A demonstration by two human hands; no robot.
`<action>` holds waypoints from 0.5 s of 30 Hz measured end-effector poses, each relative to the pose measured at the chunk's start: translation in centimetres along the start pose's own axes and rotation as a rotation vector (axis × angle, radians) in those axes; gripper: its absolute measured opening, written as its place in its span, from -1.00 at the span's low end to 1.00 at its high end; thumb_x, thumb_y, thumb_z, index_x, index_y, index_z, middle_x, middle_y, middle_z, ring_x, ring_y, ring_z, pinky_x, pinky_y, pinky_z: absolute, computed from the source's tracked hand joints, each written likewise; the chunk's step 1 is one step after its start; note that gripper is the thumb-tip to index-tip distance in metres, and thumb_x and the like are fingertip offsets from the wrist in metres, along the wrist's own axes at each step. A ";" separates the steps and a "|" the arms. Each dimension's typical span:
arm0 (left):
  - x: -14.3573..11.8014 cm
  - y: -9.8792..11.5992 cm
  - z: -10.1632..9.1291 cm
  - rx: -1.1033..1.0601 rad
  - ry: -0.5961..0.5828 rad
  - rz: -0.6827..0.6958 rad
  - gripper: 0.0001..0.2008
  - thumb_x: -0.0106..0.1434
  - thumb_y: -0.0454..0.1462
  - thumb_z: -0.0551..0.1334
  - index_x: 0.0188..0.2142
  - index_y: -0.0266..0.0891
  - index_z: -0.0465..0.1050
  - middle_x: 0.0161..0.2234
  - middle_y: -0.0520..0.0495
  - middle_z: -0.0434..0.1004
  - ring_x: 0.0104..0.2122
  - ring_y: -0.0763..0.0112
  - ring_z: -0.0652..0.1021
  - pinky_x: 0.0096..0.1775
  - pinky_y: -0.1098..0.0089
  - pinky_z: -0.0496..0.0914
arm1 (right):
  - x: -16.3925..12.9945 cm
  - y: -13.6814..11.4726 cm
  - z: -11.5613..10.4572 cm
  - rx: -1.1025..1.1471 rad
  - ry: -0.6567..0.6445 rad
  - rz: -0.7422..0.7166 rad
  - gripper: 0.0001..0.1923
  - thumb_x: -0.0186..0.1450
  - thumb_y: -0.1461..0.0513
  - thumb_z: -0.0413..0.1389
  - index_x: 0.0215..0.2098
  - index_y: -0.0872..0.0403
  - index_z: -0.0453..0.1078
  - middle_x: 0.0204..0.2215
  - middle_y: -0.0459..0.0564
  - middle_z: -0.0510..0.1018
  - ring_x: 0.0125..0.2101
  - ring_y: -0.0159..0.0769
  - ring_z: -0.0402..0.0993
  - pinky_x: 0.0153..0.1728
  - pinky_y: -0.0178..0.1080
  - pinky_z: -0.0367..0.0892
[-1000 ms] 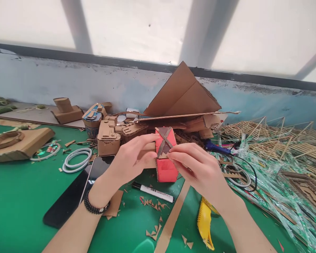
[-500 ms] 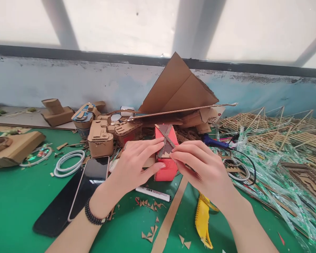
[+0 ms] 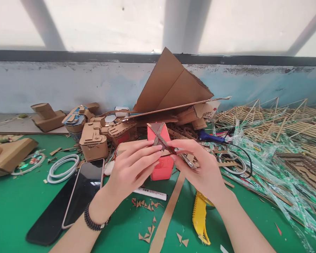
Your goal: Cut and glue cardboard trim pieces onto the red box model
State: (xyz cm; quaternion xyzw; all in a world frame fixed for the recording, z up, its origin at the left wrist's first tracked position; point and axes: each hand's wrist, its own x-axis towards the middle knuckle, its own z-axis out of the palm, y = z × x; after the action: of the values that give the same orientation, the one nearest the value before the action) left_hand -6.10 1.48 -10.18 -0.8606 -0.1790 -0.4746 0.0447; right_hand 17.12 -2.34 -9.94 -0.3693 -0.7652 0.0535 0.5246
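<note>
A red box (image 3: 162, 170) stands in front of me, with dark strips (image 3: 162, 135) crossing in an X over its brown top. My left hand (image 3: 137, 163) holds the box from the left, its fingers stretched over the top edge and strips; its thumb is hidden. My right hand (image 3: 202, 167) pinches the near right end of a dark strip between thumb and index finger. Behind the right hand lies a metal tool (image 3: 190, 163), partly covered. A white marker (image 3: 152, 193) and a yellow serrated tool (image 3: 200, 218) lie nearer me on the green table (image 3: 116, 235).
To the left are a phone (image 3: 85, 189) on a black slab, a coiled white cable (image 3: 63, 168) and cardboard models (image 3: 93, 142). A blue glue gun (image 3: 212, 136), plastic wrap (image 3: 268, 168) and stick frames (image 3: 284, 116) are at right. Cardboard scraps (image 3: 147, 203) and a strip (image 3: 170, 214) lie in front.
My left fingers have shifted further over the box's front, and the left thumb has gone out of sight. My right hand has opened out slightly, showing the metal tool behind. The view has turned slightly right.
</note>
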 end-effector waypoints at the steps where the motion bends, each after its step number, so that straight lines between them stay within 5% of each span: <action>1: 0.1 0.1 0.0 0.000 0.002 -0.004 -0.61 0.39 -0.43 0.32 0.14 -0.05 0.54 0.06 -0.07 0.73 0.18 0.16 0.64 0.17 0.11 0.60 | -0.2 0.1 0.0 0.026 0.012 0.042 -0.64 0.46 0.35 0.19 0.18 -0.07 0.44 0.04 0.03 0.69 -0.06 -0.25 0.68 -0.10 -0.19 0.65; 7: 0.2 0.4 0.2 0.021 0.004 -0.007 -0.60 0.37 -0.46 0.34 0.14 -0.08 0.54 0.08 -0.08 0.73 0.16 0.19 0.66 0.16 0.13 0.61 | -0.3 0.2 -0.1 -0.022 0.030 -0.086 -0.72 0.46 0.36 0.21 0.08 -0.05 0.51 -0.01 0.05 0.69 0.03 -0.20 0.63 0.04 -0.10 0.59; 15: 0.2 0.7 0.5 0.003 0.024 -0.088 -0.55 0.40 -0.45 0.30 0.20 -0.01 0.47 0.09 -0.05 0.72 0.15 0.19 0.67 0.14 0.12 0.62 | -0.2 -0.1 0.3 -0.051 0.080 -0.103 -0.74 0.47 0.37 0.19 0.02 -0.07 0.57 -0.03 0.05 0.70 -0.02 -0.20 0.65 -0.02 -0.10 0.61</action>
State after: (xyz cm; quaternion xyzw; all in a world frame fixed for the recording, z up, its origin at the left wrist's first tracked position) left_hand -5.38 0.98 -10.24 -0.8461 -0.2169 -0.4861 0.0271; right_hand 16.83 -2.42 -10.20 -0.3446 -0.7628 -0.0080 0.5472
